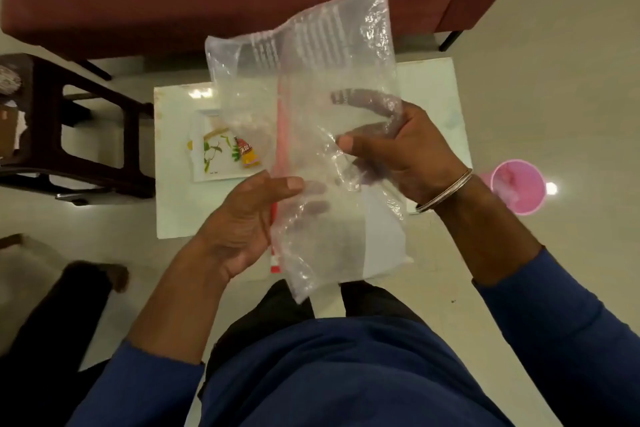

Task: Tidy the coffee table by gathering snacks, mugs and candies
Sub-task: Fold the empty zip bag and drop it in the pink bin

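The person holds a clear zip bag (311, 135) in the air above the white table (180, 211), well clear of its top. The left hand (242, 229) pinches the bag near its red zip strip, thumb on the near face and fingers showing through the plastic behind; the right hand (394, 149) clamps the far side, thumb in front and fingers curled around the back. The bag looks empty and crumpled, and whether its mouth is open cannot be told. A yellow snack packet (247, 152) lies below on a leaf-printed tray (207, 156), not yet gathered. The likely trouble is the slack film: if the two layers cling, the mouth may not part, and a hard tug could slip the plastic from one pinch. The bag also hides much of the table, so a reach for the packet could miss it or knock it off the tray. A pink cup (517, 185) sits on the floor to the right, where a step could tip it.
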